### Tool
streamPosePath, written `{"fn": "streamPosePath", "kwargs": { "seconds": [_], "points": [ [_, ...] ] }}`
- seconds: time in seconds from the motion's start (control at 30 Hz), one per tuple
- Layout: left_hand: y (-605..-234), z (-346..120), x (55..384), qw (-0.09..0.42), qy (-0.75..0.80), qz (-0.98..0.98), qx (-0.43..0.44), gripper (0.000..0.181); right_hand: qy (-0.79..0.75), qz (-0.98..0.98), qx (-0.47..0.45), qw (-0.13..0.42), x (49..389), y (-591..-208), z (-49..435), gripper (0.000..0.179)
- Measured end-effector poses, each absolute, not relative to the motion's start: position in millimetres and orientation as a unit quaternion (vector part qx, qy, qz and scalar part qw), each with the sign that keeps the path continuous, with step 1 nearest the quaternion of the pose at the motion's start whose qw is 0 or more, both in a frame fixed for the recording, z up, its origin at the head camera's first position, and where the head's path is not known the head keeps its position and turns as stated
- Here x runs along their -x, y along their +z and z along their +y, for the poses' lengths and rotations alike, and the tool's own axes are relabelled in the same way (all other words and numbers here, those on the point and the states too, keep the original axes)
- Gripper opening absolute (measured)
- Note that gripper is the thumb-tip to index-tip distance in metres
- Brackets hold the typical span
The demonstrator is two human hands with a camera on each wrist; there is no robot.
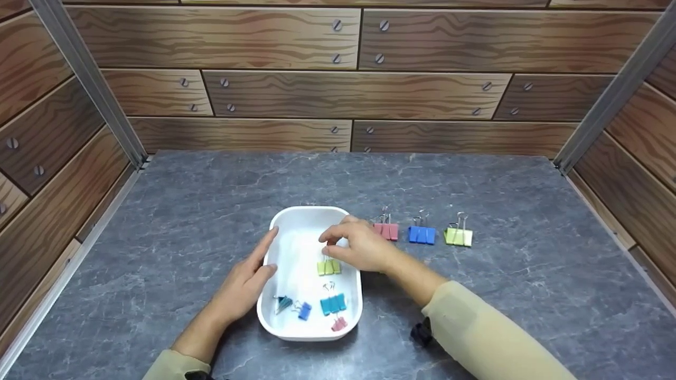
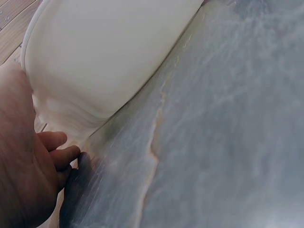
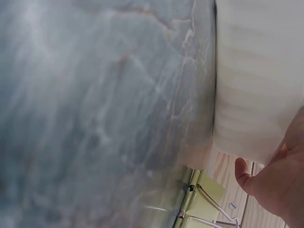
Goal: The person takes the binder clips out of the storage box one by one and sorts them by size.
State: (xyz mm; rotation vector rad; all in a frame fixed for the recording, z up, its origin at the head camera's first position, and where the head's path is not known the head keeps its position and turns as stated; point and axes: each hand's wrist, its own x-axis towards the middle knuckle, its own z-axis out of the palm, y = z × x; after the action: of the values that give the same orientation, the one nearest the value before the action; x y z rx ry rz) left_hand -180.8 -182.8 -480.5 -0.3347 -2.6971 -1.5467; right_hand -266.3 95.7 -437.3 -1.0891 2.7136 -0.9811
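A white tray (image 1: 296, 330) holds several small binder clips. My right hand (image 1: 362, 245) reaches over its right side, thumb and index finger pinching the wire handles of a yellow-green binder clip (image 1: 329, 268). My left hand (image 1: 240, 287) rests along the left rim, with index finger and thumb touching the edge. The left wrist view shows the left hand (image 2: 21, 161) beside the tray's outer wall (image 2: 104, 57). Lower in the tray lie a teal clip (image 1: 333, 304), a pink clip (image 1: 339, 324), a blue clip (image 1: 304, 311) and a dark teal clip (image 1: 283, 303).
Right of the tray, a row of larger binder clips stands on the grey marbled table (image 1: 174, 221): a pink one (image 1: 388, 231), a blue one (image 1: 422, 235) and a yellow-green one (image 1: 458, 237). Wood-patterned walls (image 1: 274, 95) enclose the back and sides.
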Motion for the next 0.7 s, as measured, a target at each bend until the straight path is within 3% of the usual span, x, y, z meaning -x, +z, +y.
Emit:
{"fn": "streamPosePath", "kwargs": {
  "seconds": [0.7],
  "points": [
    [-481.0, -182.7, 180.5, 0.010, -0.496, -0.861, 0.111, 0.068, -0.327, 0.874, 0.356, 0.047, 264.7, -435.7, 97.4, 0.016]
  ]
}}
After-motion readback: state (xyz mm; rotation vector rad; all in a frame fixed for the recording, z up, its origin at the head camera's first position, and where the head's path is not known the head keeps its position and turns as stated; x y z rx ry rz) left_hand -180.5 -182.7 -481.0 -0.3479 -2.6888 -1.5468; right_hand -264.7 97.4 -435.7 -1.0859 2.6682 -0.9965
